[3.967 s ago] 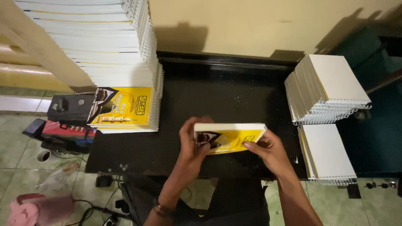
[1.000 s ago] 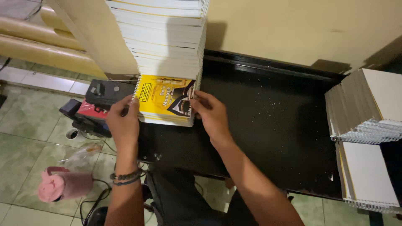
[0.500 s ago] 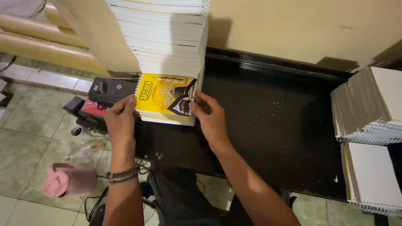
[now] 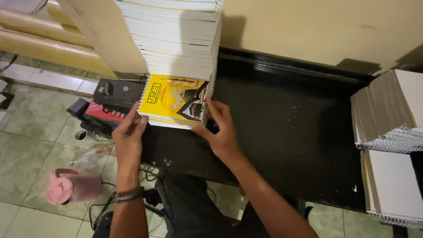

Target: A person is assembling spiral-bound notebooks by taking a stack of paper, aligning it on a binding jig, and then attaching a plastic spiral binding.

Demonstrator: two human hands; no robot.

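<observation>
We see a black table (image 4: 299, 132) running along a cream wall, with a tall stack of spiral-bound booklets (image 4: 180, 39) rising at its left end and two lower stacks of white spiral-bound booklets (image 4: 392, 145) at the right edge. At the foot of the tall stack lies a yellow spiral-bound booklet (image 4: 174, 103) atop a short pile, and we find both hands on it: the left hand (image 4: 128, 139) presses its fingers against the booklet's left edge, while the right hand (image 4: 220, 130) clasps the right edge, thumb underneath. Beside the table on the left sits a black binding machine (image 4: 115, 92), and a pink jug (image 4: 72, 187) rests on the green tiled floor.
</observation>
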